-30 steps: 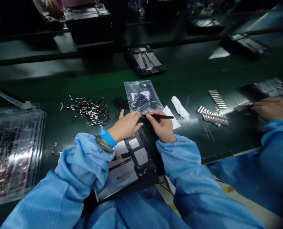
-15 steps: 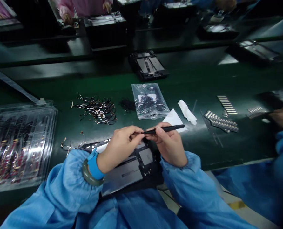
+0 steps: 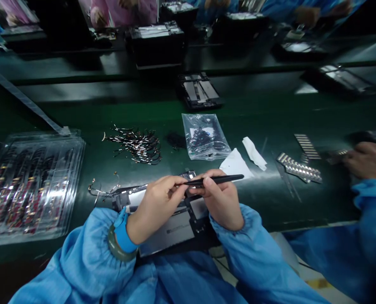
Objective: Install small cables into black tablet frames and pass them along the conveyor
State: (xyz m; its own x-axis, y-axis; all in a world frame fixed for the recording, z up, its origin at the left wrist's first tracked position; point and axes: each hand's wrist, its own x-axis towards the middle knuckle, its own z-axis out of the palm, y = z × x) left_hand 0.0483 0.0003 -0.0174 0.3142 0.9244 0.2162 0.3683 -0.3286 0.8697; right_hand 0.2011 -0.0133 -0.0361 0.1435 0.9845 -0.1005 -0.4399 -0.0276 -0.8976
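Note:
My right hand is closed around slim black tweezers, held nearly level with the tip toward the left. The thumb and forefinger of my left hand pinch at that tip; anything small between them is too hidden to make out. A blue strap and a green bangle circle my left wrist. Under both hands lies an opened flat device with grey battery panels, partly covered by my hands and sleeves.
Clear trays of parts stand left. Ahead are a cable pile, a plastic bag, white paper and stacked devices. Metal strips lie right, near a co-worker's hand.
The view has shifted slightly, so the bench things appear farther right. My hands keep the tweezers between them, a little lower over the device. The co-worker's hand has come further left.

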